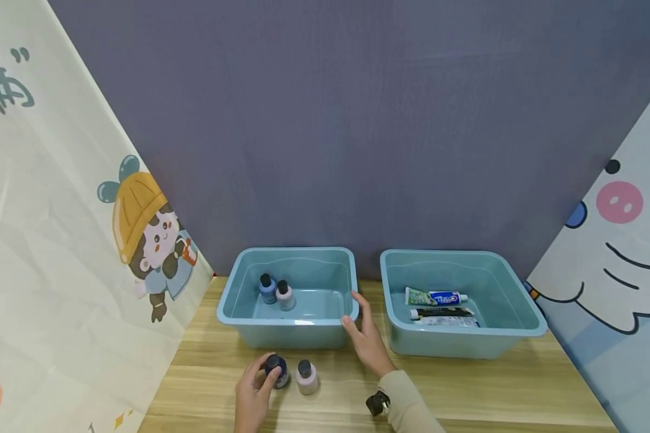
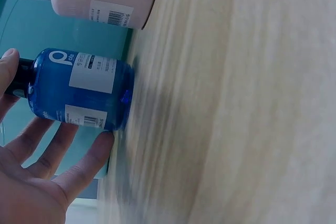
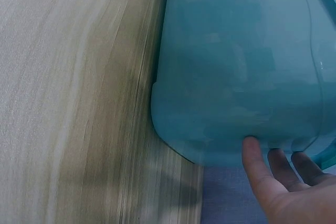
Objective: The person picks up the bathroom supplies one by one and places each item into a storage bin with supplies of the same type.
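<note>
The dark blue bottle (image 1: 281,377) stands upright, or nearly so, on the wooden table (image 1: 498,397), nearer to the left edge than to the right one. The left hand (image 1: 253,391) pinches it at the black cap with the thumb and the index finger; in the left wrist view, the other fingers reach along its side, and white labels are seen on its body.

Just beside it, on the right, stands the pale pink bottle (image 1: 307,382), also with a black cap, and no hand touches it. Behind both bottles is the left tub (image 1: 292,338), which is near the far left corner of the table. The right hand (image 1: 369,338) has its fingers spread: the thumb is at the tub's near right corner, and the fingertips are against its right side. A beige sleeve (image 1: 411,403) covers this arm.

Inside this tub, in the left half, a light blue bottle (image 1: 268,293) and a second pink bottle (image 1: 286,299) stand close together.

The right tub (image 1: 444,347) is apart from the first, towards the far right corner of the table. In it lie a green and blue tube (image 1: 436,297), a black tube (image 1: 442,312) and a white tube (image 1: 448,322), the white one nearest to its near wall. A grey cloth (image 1: 357,138) rises behind the far edge of the table.
</note>
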`<state>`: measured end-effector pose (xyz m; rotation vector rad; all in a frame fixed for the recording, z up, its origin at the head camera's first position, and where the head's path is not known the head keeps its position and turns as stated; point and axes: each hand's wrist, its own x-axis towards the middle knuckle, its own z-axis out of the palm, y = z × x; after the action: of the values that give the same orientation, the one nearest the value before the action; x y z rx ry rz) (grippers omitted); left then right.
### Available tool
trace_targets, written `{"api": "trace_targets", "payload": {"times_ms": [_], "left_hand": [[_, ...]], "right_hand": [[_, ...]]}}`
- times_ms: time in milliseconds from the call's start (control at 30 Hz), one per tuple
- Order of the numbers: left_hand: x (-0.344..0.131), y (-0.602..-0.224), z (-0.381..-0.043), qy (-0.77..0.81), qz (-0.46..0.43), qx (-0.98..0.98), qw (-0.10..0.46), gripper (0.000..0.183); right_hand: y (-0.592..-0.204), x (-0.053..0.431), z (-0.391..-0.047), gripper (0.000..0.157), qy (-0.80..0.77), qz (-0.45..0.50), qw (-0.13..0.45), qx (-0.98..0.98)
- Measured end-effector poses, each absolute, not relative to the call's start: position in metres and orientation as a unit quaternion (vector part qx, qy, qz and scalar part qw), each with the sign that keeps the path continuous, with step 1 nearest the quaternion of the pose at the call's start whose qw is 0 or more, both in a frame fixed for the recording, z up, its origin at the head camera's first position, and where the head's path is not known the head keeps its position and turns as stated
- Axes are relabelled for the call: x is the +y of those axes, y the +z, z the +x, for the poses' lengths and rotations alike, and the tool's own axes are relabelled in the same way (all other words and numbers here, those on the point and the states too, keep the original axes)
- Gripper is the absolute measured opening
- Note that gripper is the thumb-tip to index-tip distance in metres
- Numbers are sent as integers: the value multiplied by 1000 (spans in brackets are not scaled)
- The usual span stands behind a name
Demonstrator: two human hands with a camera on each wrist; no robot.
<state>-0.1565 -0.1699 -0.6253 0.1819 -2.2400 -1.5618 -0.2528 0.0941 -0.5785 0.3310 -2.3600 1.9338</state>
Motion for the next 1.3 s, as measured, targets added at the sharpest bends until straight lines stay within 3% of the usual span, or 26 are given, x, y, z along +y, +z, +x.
{"api": "trace_targets", "payload": {"times_ms": [967, 1300], "left_hand": [[-180, -601, -164, -578, 95, -786, 197, 29], [-180, -590, -165, -593, 87, -769, 221, 30]], "right_hand": [[-578, 92, -252, 62, 624, 100, 34, -774], [-579, 93, -253, 61, 625, 101, 34, -773]]}}
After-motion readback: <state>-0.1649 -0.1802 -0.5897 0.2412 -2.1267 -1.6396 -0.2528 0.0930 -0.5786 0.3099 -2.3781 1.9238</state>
